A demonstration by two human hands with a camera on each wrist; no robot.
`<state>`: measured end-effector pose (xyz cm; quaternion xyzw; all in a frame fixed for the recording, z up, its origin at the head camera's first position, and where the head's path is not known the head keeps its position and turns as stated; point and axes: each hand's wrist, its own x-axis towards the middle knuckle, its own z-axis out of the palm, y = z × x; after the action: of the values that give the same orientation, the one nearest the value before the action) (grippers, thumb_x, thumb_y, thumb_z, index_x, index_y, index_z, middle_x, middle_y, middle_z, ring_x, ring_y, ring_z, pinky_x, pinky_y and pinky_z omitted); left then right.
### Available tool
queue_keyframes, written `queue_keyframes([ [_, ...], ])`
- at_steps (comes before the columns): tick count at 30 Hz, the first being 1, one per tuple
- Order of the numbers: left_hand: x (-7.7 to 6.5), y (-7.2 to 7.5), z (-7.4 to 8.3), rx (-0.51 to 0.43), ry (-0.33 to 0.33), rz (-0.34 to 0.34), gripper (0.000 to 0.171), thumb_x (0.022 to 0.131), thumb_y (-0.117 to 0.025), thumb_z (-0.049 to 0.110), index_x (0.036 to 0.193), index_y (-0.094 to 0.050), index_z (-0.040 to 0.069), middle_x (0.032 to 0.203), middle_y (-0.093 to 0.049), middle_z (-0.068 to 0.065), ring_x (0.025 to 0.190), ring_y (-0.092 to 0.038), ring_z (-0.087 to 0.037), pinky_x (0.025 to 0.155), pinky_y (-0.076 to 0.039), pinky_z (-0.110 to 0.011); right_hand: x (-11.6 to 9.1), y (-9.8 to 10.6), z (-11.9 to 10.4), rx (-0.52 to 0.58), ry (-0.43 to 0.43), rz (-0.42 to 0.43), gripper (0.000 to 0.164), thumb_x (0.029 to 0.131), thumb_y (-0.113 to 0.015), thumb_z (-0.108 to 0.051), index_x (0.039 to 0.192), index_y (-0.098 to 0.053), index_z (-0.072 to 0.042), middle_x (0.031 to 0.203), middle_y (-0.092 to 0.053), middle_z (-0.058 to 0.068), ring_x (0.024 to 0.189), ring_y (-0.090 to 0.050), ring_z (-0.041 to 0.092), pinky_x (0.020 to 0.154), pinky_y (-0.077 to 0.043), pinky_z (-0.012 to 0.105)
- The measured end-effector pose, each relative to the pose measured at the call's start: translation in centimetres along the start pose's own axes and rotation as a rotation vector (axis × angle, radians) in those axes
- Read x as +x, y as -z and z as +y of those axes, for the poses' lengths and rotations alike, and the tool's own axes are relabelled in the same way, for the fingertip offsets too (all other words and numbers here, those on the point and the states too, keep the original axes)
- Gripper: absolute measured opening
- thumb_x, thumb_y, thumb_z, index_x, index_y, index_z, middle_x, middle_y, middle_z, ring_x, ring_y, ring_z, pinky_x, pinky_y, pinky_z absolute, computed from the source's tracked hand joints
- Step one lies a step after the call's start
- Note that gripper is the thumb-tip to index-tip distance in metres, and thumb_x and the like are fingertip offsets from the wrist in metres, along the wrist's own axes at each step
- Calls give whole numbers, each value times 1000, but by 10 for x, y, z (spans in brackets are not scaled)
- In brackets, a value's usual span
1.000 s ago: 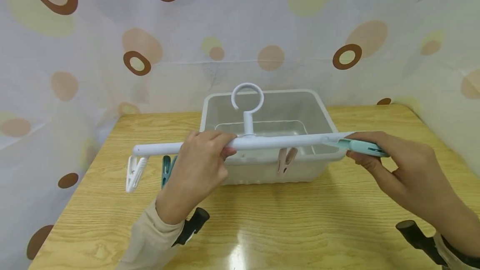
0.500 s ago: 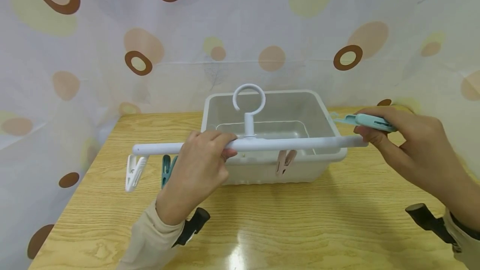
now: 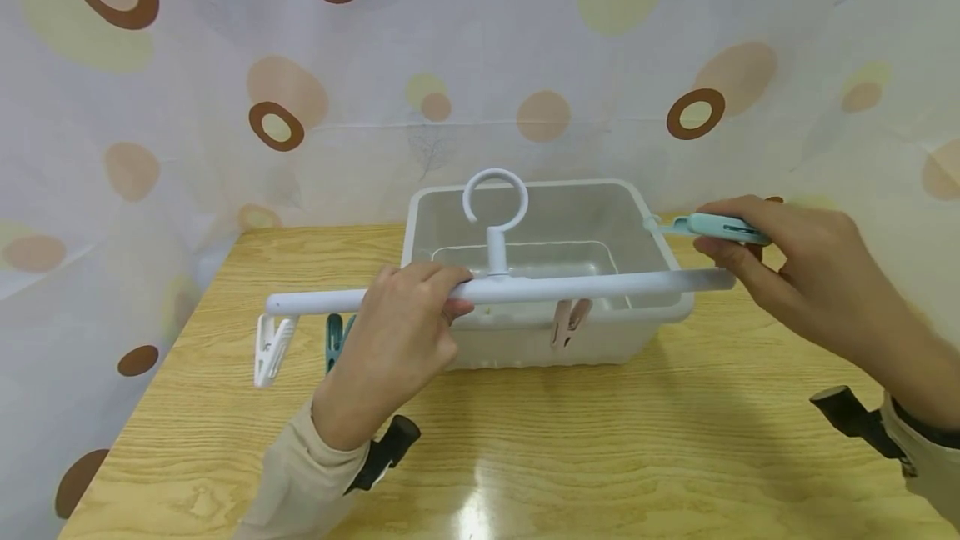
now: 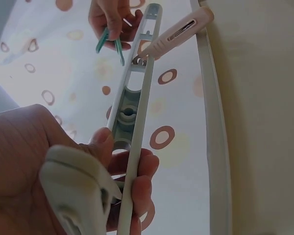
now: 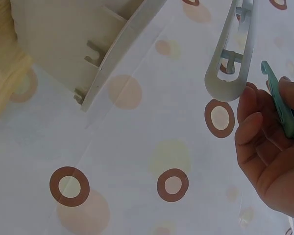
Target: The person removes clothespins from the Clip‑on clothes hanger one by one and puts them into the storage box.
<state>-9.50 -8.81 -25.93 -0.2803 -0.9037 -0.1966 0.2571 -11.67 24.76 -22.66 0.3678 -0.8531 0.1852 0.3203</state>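
My left hand (image 3: 405,332) grips the white bar of a clip hanger (image 3: 585,287) just left of its ring hook. Between right thumb and fingers, my right hand (image 3: 810,282) pinches a light teal clothespin (image 3: 723,227) above the bar's right end. In the right wrist view the clothespin (image 5: 284,110) is apart from the bar's rounded end (image 5: 225,90). A white clothespin (image 3: 272,348), a dark teal one (image 3: 335,340) partly hidden by my left hand, and a pink one (image 3: 572,323) hang from the bar. Slots show along the bar's underside (image 4: 130,112) in the left wrist view.
A translucent white plastic basin (image 3: 525,348) stands on the wooden table (image 3: 562,457) behind the hanger. A patterned curtain (image 3: 480,48) closes off the back and sides. Each wrist carries a black camera mount (image 3: 386,452).
My right hand has lifted the light teal clothespin up off the bar's right end, first slightly rightward, then back leftward. The bar's end now shows. My left hand stays put.
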Motion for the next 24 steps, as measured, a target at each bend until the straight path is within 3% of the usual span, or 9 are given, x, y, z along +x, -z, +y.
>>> queue_keyframes([
  [5, 0, 0, 0, -5, 11, -19, 18, 77, -76, -1, 93, -71, -1, 82, -70, -7, 73, -65, -20, 62, -43, -35, 9, 0, 5, 12, 1, -76, 17, 91, -67, -12, 107, -67, -6, 81, -66, -7, 59, -47, -5, 48, -32, 12],
  [10, 0, 0, 0, -6, 26, -39, 19, 77, -77, 0, 94, -71, -1, 83, -70, -7, 74, -65, -20, 63, -44, -34, 16, -3, 11, 42, -15, -137, 31, 77, -74, 7, 103, -66, -8, 76, -62, -9, 61, -51, -2, 48, -33, 13],
  [24, 1, 0, 0, -4, 23, -55, 19, 77, -77, 0, 95, -71, 0, 83, -70, -6, 73, -65, -19, 63, -43, -35, 39, -14, 25, 29, 51, -257, 22, 86, -71, -4, 106, -64, -8, 75, -58, -12, 58, -48, 0, 54, -40, 16],
])
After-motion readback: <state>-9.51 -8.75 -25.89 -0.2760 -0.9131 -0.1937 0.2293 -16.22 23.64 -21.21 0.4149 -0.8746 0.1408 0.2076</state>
